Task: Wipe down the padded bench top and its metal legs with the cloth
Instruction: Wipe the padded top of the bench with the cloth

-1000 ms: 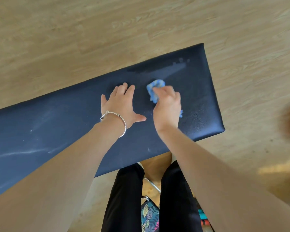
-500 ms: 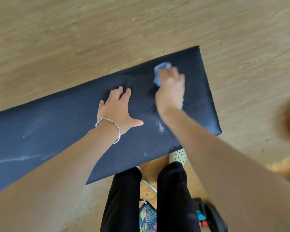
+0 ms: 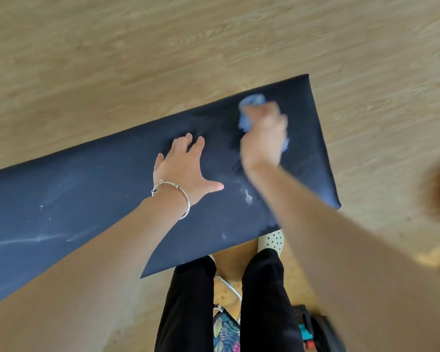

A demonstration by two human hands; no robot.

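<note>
Right grip (image 3: 263, 138): is clutching the blue cloth (image 3: 250, 104), pressing it onto the bench (image 3: 87, 199) near its right end (motion-blurred). Left grip (image 3: 186, 168): is lying flat beside it, fingers spread.

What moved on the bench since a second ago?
The right hand, gripping the crumpled blue cloth, slid away from the person toward the far edge of the dark navy padded bench top. The left hand stayed flat on the bench top, fingers spread, and the white smears at the left end remain.
</note>
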